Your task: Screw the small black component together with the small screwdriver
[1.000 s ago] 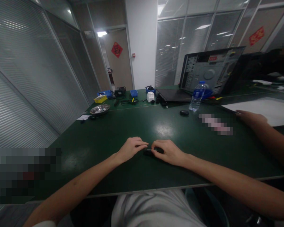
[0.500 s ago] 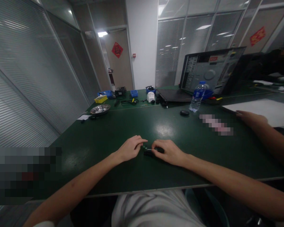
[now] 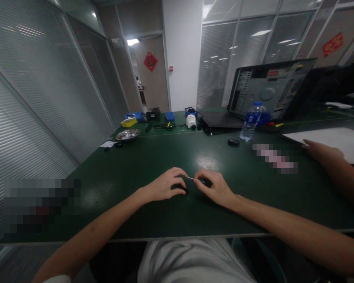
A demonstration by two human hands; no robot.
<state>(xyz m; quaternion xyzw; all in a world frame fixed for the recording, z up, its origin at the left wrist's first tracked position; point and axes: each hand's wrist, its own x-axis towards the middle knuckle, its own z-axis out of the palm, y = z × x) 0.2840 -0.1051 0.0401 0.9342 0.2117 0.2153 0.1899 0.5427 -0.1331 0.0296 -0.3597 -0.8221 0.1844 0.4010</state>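
Observation:
My left hand (image 3: 164, 184) rests on the dark green table (image 3: 126, 169) with its fingers curled over a small black part (image 3: 181, 189). My right hand (image 3: 214, 187) pinches a small dark-handled tool (image 3: 205, 181), whose thin metal shaft (image 3: 190, 178) points left to the left fingertips. The two hands almost touch at the table's near middle. Most of the black part is hidden under my fingers.
Another person's hand (image 3: 323, 151) lies at the right by a white sheet (image 3: 336, 139). Farther back stand a water bottle (image 3: 250, 122), a small black disc (image 3: 233, 142), an open computer case (image 3: 271, 88), a metal dish (image 3: 128, 135) and small blue and yellow bins (image 3: 129, 122).
My left hand has closed over the small black part. My right hand has lifted the tool so its metal shaft now shows between the hands. The view has shifted slightly.

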